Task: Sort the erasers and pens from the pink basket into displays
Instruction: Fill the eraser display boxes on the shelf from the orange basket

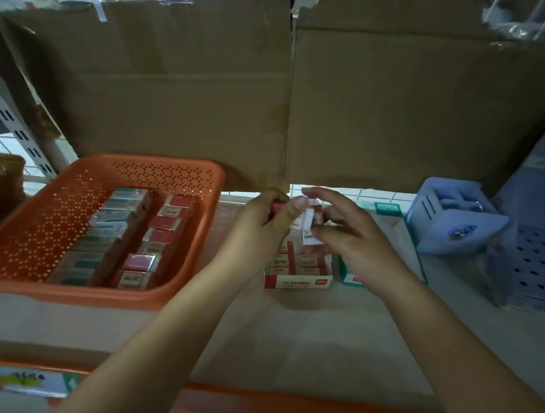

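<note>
Eraser (309, 217), apparently, in right hand (356, 241)

A stationery shop: a shelf (320, 338) with labels (23, 379) on its near edge, an eraser display box (298, 280), a stocked basket (49, 290).

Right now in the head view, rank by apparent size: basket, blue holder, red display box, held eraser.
basket
blue holder
red display box (partly hidden, so close to the holder)
held eraser
</note>
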